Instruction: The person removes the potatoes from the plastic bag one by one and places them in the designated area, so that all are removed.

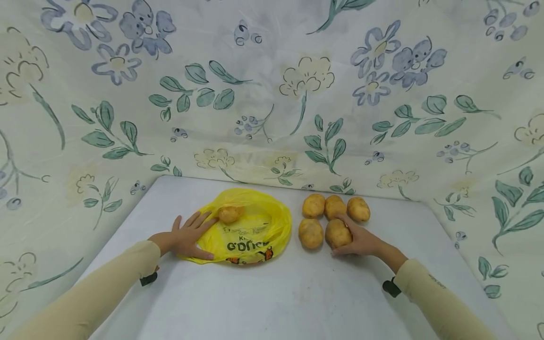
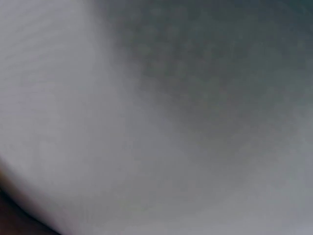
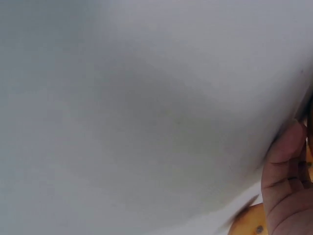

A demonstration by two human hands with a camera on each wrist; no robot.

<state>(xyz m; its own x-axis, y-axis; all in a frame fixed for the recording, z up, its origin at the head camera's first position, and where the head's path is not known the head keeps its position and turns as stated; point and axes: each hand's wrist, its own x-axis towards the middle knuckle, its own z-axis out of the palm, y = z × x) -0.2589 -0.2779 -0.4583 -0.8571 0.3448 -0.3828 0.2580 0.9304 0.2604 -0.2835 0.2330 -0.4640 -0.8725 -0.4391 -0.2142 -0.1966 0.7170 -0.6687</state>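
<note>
A yellow plastic bag (image 1: pixel 250 248) with dark printing lies on the white table, a potato (image 1: pixel 230 214) at its upper left, seemingly inside its opening. My left hand (image 1: pixel 189 237) rests with spread fingers on the bag's left edge. To the right, my right hand (image 1: pixel 360 239) grips a potato (image 1: pixel 337 233), thumb at the near side and fingers over the far side. Beside it lies another potato (image 1: pixel 310 233), with a row of potatoes (image 1: pixel 314 206) behind. The right wrist view catches my right thumb (image 3: pixel 286 147) at the edge; the left wrist view is mostly blurred tabletop.
The white table (image 1: pixel 272 302) ends at the back against a floral curtain (image 1: pixel 263 132), which also hangs along both sides. At the back right of the row, another potato (image 1: pixel 359 208) lies near the table's far edge. Each wrist carries a small dark device (image 1: pixel 391 287).
</note>
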